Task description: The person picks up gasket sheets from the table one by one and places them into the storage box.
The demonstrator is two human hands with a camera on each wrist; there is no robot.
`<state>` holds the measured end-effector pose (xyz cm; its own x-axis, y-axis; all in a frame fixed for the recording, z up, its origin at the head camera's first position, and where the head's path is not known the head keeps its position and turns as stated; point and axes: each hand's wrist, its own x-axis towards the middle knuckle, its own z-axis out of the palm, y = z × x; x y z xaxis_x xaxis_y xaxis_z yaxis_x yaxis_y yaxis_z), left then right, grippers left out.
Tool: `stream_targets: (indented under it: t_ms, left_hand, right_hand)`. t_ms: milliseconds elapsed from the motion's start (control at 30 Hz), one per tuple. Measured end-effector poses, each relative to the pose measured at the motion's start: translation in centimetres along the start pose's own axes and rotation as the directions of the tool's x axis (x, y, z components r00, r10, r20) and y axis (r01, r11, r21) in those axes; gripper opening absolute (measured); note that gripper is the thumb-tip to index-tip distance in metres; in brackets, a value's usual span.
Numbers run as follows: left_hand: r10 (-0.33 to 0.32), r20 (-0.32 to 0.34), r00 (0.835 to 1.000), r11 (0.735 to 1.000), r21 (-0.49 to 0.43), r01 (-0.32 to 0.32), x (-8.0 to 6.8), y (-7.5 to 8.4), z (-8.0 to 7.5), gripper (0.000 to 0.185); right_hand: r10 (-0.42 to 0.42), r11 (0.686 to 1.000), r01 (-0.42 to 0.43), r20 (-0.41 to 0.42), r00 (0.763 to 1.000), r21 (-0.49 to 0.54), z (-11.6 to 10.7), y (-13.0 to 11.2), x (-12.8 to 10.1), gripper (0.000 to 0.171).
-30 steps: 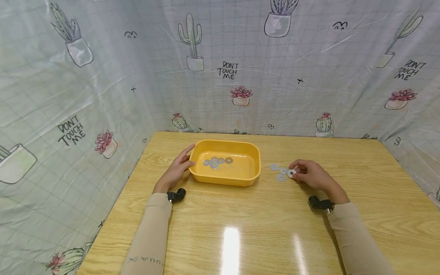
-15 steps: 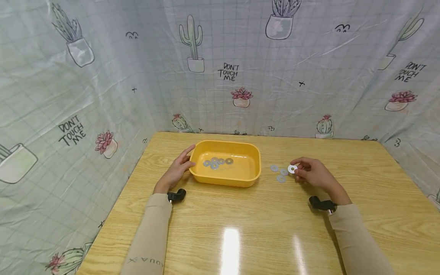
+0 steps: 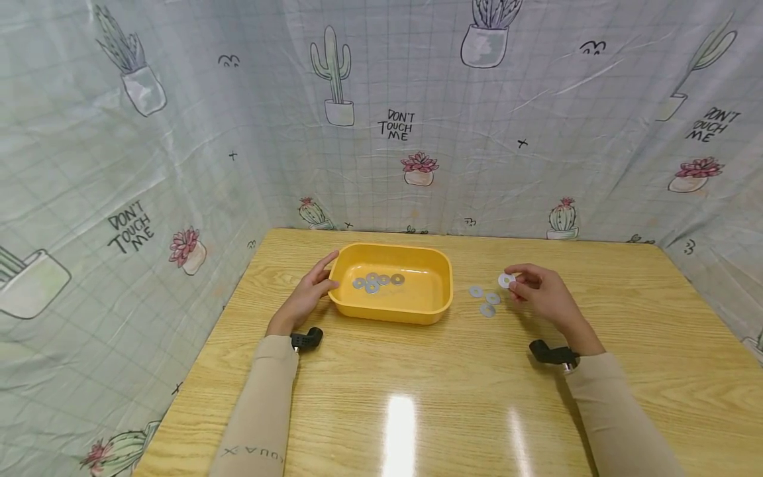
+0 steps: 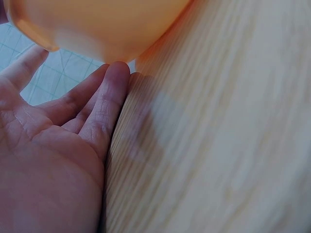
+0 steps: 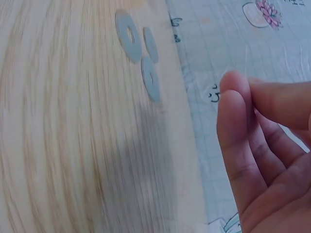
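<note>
I see the left hand [image 3: 308, 295] lying left of centre in the head view, fingers straight, tips resting against the left wall of the yellow tray [image 3: 390, 311]; the left wrist cam confirms flat fingers [image 4: 104, 104] touching the tray's underside curve, nothing gripped. Judged purpose: bracing the tray so it doesn't slide. Five washers in the tray [image 3: 377, 281] sit in a cluster on its floor, upper-left portion. The right hand [image 3: 539, 295], right of centre, pinches one washer [image 3: 506, 280] btwn thumb and forefinger, lifted clear of the table [image 3: 417, 397]; other fingers loosely curled. The right wrist cam doesn't show the held washer, only fingertips [image 5: 235, 126]. Three loose washers [image 3: 485, 299] lie flat on the wood btwn tray and right hand, close together, within easy reach. A wrist cam is strapped at each sleeve end.
</note>
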<state>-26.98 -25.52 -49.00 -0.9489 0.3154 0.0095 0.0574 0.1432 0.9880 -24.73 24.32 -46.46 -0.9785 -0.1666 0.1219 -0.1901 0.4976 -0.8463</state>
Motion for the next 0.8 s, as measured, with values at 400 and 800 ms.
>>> stream_targets:
  t_ms: [400, 800]
  left_hand:
    - [-0.012, -0.009, 1.000, 1.000, 0.000, 0.012, -0.2, 0.0, 0.1, 0.067]
    - [-0.001, -0.003, 1.000, 1.000, -0.001, 0.001, -0.1, -0.3, 0.1, 0.066]
  right_hand:
    - [0.038, 0.993, -0.023, -0.136, 0.990, 0.115, 1.3, -1.1, 0.1, 0.038]
    - [0.027, 0.984, -0.004, -0.128, 0.991, 0.177, 2.1, -2.3, 0.0, 0.037]
